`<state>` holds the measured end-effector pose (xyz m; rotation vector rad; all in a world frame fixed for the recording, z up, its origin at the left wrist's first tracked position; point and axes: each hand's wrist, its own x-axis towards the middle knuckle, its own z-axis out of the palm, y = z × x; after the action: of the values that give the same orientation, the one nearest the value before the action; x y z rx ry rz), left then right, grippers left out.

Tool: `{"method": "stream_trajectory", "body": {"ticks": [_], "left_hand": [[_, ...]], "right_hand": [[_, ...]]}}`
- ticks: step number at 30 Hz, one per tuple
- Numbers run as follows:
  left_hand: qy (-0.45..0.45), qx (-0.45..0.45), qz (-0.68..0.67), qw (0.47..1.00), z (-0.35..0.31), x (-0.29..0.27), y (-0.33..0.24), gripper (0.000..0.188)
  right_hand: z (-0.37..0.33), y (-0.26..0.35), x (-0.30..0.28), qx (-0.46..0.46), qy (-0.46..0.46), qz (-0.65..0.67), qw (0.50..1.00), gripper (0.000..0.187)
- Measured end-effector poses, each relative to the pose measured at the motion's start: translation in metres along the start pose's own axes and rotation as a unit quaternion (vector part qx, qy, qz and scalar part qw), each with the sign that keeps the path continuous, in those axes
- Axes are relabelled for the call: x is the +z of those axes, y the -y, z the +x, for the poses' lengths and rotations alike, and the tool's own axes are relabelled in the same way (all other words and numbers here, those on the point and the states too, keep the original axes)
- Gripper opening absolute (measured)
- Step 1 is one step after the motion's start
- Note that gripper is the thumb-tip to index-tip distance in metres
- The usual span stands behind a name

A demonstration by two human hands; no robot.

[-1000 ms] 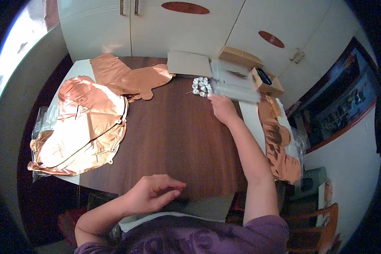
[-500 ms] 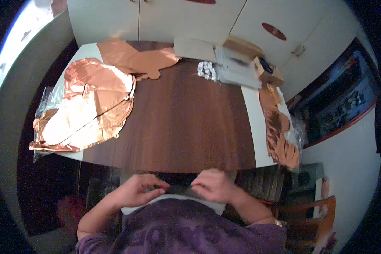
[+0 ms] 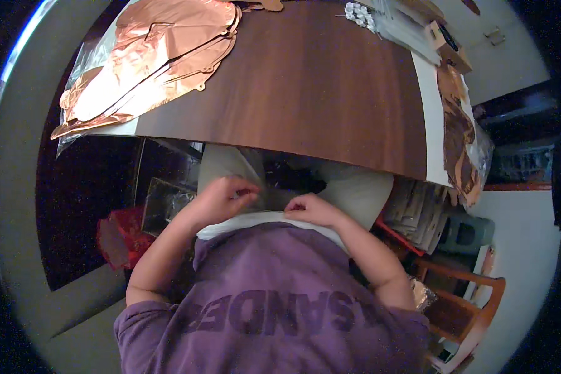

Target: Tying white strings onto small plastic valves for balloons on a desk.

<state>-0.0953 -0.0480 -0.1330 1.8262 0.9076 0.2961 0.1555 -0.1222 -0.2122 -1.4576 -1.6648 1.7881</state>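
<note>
Both hands are low over my lap, just short of the table's near edge. My left hand (image 3: 229, 194) is closed, with thumb and bent fingers drawn toward each other; anything between them is too small to make out. A short way to its right, my right hand (image 3: 314, 209) is closed too, fingertips at the edge of the white cloth band (image 3: 255, 220) around my waist. Whether it pinches the cloth cannot be told. Below the band lies my purple shirt (image 3: 255, 268). Neither hand touches the brown wooden table (image 3: 318, 81).
Flat copper-coloured foil balloons (image 3: 168, 59) lie at the table's left; more copper foil (image 3: 458, 134) hangs over its right edge. Small white pieces (image 3: 360, 15), clear plastic (image 3: 405, 31) and a cardboard box (image 3: 449, 47) sit far right. A wooden chair (image 3: 489, 299) and a red bag (image 3: 124, 237) flank me.
The view has tilted down, showing more of my lap and less of the table's far side. My fingers are more curled, and my right hand has come to the white band.
</note>
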Motion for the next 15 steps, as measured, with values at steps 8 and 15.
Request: {"method": "stream_trajectory", "body": {"ticks": [8,15], "left_hand": [[0.025,-0.021,0.023,0.999,0.003,0.006,0.001,0.022],[0.068,-0.034,0.002,0.997,0.024,0.027,0.011,0.021]], "right_hand": [[0.007,0.006,-0.009,0.034,-0.009,0.031,0.999,0.021],[0.002,0.021,-0.016,0.016,-0.009,0.022,1.000,0.019]]}}
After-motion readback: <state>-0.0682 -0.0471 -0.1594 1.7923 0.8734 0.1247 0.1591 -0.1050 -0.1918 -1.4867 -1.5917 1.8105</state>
